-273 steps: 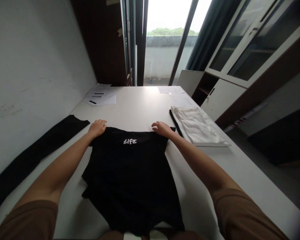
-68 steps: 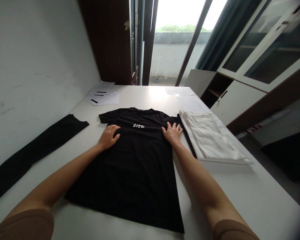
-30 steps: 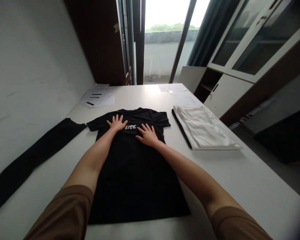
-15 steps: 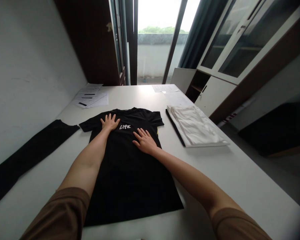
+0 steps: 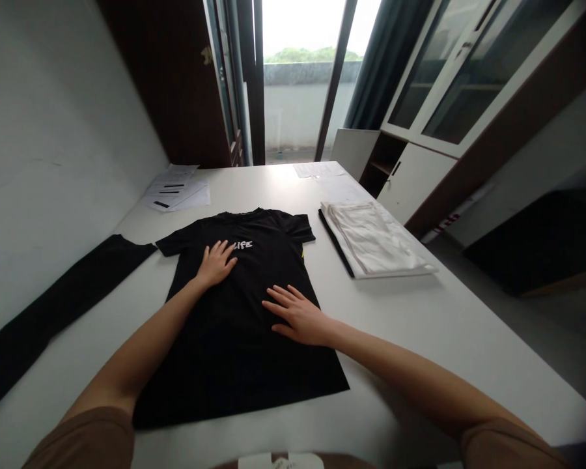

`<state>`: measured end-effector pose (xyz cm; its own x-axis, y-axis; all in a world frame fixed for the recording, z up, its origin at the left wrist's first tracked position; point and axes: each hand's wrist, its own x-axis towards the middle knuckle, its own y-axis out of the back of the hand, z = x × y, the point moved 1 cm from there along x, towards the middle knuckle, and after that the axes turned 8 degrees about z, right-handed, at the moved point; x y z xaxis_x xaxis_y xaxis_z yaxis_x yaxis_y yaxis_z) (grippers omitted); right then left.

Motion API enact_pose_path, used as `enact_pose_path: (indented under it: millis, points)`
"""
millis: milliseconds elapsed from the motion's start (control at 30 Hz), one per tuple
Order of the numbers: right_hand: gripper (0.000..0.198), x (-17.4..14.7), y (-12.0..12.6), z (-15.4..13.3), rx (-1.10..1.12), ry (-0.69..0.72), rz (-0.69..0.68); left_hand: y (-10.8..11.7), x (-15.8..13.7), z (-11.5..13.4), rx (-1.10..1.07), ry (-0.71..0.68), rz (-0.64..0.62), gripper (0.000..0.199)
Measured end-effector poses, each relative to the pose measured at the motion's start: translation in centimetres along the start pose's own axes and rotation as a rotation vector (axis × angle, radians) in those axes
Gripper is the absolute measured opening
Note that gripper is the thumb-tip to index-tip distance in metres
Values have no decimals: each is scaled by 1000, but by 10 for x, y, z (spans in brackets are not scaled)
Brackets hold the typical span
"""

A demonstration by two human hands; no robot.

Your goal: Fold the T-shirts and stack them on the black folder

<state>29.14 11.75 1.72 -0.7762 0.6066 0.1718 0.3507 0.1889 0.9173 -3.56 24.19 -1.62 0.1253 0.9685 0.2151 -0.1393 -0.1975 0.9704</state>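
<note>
A black T-shirt lies spread flat on the white table, its collar at the far end and its hem towards me. White lettering shows on its chest, partly covered by my fingers. My left hand rests flat on the upper chest, just beside the lettering, fingers spread. Lower down and to the right, my right hand lies on the shirt's middle with its fingers apart. Neither hand grips the cloth. A bit of yellow shows at the shirt's right side below the sleeve.
Folded white cloth lies over something black on the right. A long black piece of fabric stretches along the left, by the wall. Printed papers lie at the far left, more sheets at the far edge. Cabinets stand beyond on the right.
Both hands have slid down the shirt towards me, the right one further. My left hand now partly covers the lettering. The lower left of the hem lies further left.
</note>
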Motion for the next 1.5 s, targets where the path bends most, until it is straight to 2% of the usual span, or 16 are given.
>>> enact_pose_path:
  millis: [133,300,433,500,567,633,700,767,833,900,967,1000,1167,1267,1367,1500]
  points:
    - [63,39,-2,20,-20,-16,62,24,-93,23,-54,-276,-46,62]
    - [64,103,-11,50,-75,42,109,67,-183,58,-116,-445,-150,70]
    - [65,144,-18,60,-131,76,66,90,-225,74,-186,-544,-241,80]
    - [66,151,-23,49,-127,172,14,95,-236,68,-226,-594,-271,80]
    - [69,145,-29,27,-88,325,-34,97,-240,52,-259,-581,-240,69]
    - [72,128,-36,-4,-30,487,-65,97,-237,31,-288,-447,-136,46]
    - [73,106,-41,-37,19,615,-80,95,-228,11,-300,-252,-16,32]
    - [70,84,-45,-65,47,696,-81,89,-212,-1,-277,-123,46,30]
    - [65,69,-44,-82,63,738,-76,80,-192,-5,-222,-93,63,33]
    - [62,63,-39,-85,74,749,-71,68,-169,-4,-148,-75,70,40]
    - [59,68,-32,-72,82,691,-51,53,-145,1,-77,-30,76,48]
    - [57,73,-28,-59,83,615,-24,47,-132,5,-52,-8,79,51]
    - [55,116,-16,27,-48,-16,222,19,-67,37,-37,11,83,54]
    - [63,132,-20,66,-151,-165,197,5,-34,50,-41,-9,45,59]
    - [71,131,-24,95,-204,-258,141,-6,-16,31,-16,30,12,65]
    - [76,116,-20,126,-244,-399,145,-2,-18,-37,82,252,-5,72]
